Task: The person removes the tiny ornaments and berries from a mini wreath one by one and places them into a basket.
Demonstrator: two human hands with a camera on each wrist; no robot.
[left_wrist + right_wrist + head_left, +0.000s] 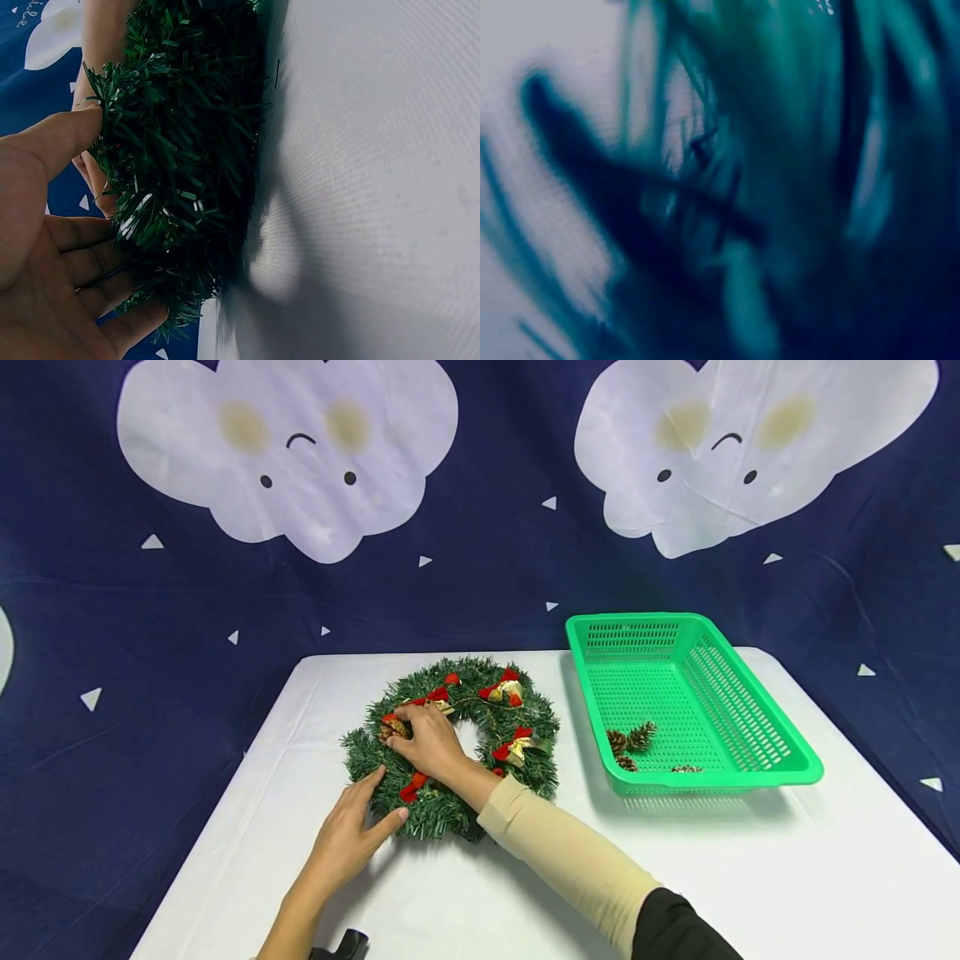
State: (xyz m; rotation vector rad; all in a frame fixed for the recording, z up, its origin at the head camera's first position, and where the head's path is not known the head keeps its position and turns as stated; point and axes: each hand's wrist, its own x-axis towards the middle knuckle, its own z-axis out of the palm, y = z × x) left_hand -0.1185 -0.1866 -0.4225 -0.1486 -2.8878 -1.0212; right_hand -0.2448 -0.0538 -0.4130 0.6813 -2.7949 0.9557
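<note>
A green tinsel wreath [442, 818] with red and gold bows lies on the white table. At its upper left, a brown pine cone [392, 729] sits among the tufts, and my right hand [433, 739] pinches it between thumb and fingers. The right wrist view holds only blurred green strands, with that hand out of sight. My left hand [348, 837] rests against the wreath's near left edge, thumb and fingers spread. Seen from the left wrist, the left fingers [94, 266] are nearly straight along the tufts [180, 150].
To the right stands a green perforated basket [686, 781], with several pine cones [640, 737] in its near left corner. A gold-and-red bow [514, 748] decorates the wreath's right side. Behind the table [480, 902] hangs a dark blue cloth [495, 585] printed with clouds.
</note>
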